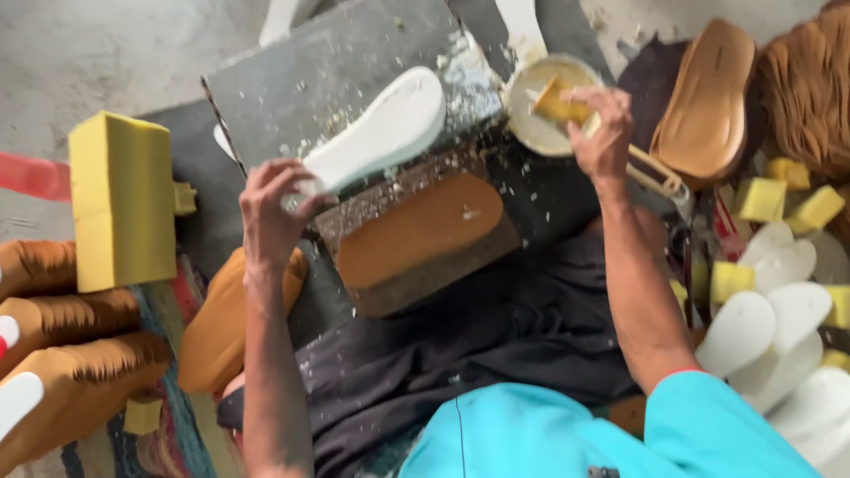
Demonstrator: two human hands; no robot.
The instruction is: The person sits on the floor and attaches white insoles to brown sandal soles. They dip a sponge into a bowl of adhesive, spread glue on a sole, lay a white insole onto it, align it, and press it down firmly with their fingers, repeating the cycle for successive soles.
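Note:
My left hand (270,208) grips the heel end of a white foam sole (385,131), which lies on a dark, glue-spattered work board (310,80). My right hand (602,133) holds a yellow sponge piece (556,104) over a round glue tin (542,106) at the board's right edge. A brown sole (416,232) lies on a block just below the white one, between my arms.
A large yellow foam block (119,199) stands at the left, with stacks of brown soles (62,354) below it. At the right are a brown sole (708,97), small yellow foam cubes (788,199) and several white soles (779,336). Dark cloth (460,354) covers my lap.

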